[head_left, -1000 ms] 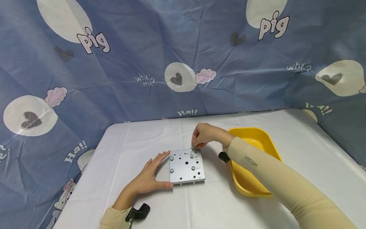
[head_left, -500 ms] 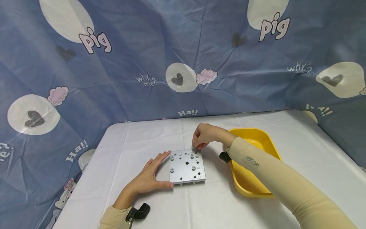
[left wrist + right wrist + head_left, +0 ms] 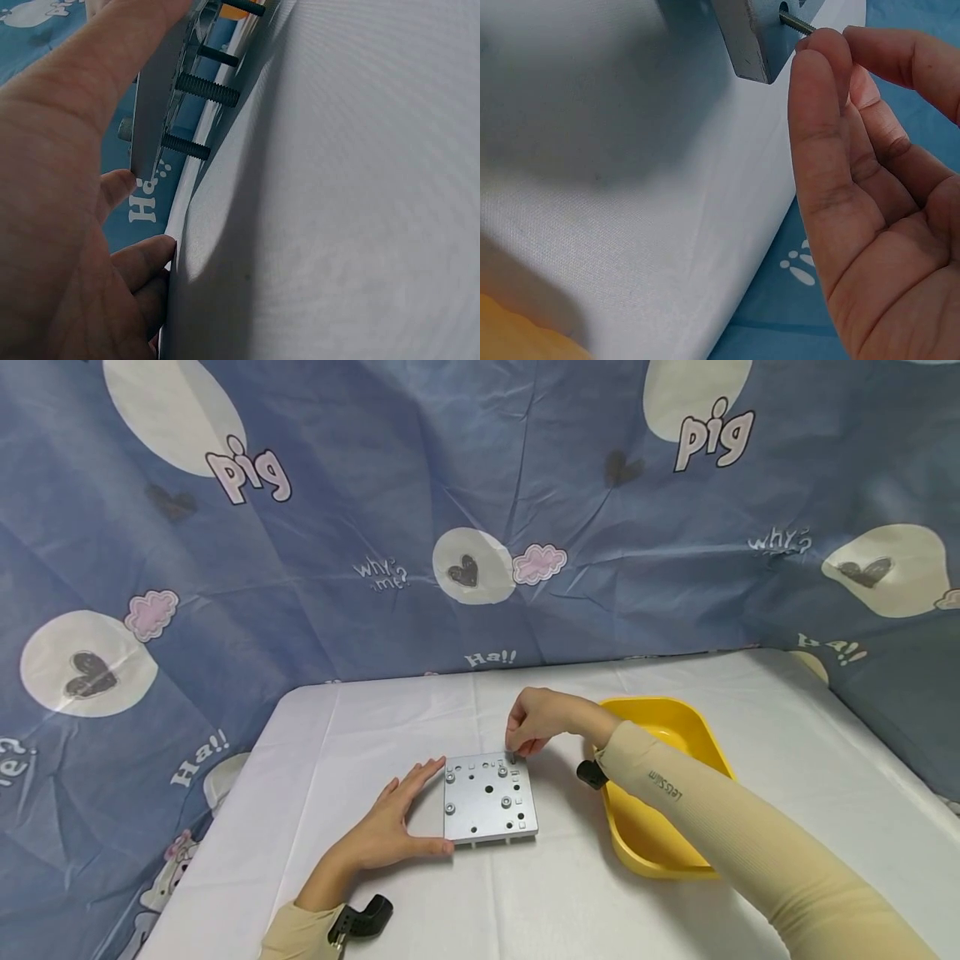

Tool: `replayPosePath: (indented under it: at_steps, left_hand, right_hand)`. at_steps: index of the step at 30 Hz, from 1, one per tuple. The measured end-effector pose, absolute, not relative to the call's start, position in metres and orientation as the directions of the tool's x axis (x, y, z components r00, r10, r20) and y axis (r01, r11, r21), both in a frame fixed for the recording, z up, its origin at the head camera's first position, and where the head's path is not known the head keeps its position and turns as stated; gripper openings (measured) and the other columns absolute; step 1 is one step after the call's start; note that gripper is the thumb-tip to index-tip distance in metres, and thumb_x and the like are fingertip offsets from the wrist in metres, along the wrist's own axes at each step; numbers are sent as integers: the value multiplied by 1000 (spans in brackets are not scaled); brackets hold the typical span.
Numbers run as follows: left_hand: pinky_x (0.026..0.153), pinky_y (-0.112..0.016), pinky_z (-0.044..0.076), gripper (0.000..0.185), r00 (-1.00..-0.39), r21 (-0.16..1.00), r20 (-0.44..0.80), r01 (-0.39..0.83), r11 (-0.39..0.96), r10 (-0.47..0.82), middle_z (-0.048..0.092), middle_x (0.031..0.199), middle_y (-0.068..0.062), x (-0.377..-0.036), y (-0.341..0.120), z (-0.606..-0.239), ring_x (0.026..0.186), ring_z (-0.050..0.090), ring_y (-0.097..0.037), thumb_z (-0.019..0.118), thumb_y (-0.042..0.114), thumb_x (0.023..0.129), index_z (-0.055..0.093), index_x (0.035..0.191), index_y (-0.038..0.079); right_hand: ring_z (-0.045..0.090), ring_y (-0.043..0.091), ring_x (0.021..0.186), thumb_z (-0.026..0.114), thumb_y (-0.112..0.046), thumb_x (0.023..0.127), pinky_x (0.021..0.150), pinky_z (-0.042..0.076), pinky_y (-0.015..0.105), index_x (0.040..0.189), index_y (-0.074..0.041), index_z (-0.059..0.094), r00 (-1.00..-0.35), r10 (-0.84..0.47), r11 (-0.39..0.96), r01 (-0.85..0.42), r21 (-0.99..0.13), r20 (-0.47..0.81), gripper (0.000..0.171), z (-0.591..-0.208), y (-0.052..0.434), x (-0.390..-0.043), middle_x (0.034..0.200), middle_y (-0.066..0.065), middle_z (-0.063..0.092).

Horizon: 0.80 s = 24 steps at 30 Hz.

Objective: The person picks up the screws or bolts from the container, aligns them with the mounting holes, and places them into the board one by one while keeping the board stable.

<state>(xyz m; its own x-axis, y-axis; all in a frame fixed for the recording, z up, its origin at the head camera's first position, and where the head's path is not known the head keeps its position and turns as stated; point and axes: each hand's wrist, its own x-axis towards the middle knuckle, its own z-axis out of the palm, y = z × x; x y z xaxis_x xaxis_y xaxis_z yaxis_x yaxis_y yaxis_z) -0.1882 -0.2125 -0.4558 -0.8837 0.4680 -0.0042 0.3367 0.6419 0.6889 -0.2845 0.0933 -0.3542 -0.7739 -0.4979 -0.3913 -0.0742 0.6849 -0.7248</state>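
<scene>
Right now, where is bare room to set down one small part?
Bare white cloth lies on the near side of the metal plate, beyond the left hand, and right of the yellow tray, past the right sleeve. Crowded are the plate's left edge, by that hand, and its far right corner, where the right hand pinches a threaded screw.

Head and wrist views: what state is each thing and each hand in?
Metal plate: face up, threaded shanks jutting below
Four bolts: set in the plate, heads up
Small screw: pinched, at a corner hole; depth unclear
Right hand: pinching the small screw
Left hand: spread, touching the plate
Yellow tray: upright, partly hidden
</scene>
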Motion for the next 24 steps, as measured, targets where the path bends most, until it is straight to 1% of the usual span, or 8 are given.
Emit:
replayPosePath:
  at_steps: [10,16,24]
  left_hand:
    - [134,-70,3,123,-882,686,6,347,640,472,27,178,-16,-189,-213,-456,166,19,-46,97,53,73,27,172,30]
    - [134,-70,3,124,-880,683,14,355,638,475,27,178,-17,-189,-214,-458,166,20,-46,97,53,72,28,172,31]
    - [134,-70,3,124,-880,685,13,353,637,474,27,178,-17,-190,-215,-459,166,19,-45,97,53,72,27,172,32]
  right_hand:
    - [71,11,72,77,-6,95,79,68,30,88,-2,76,-771,-499,685,-71,-725,-396,8,-353,93,-284,80,7,76]
    - [72,11,74,76,-4,95,80,68,29,91,0,77,-761,-509,670,-57,-740,-402,6,-354,93,-285,81,7,76]
    - [72,11,74,76,-6,96,79,68,28,93,0,77,-749,-519,666,-51,-744,-412,6,-357,94,-289,82,6,76]
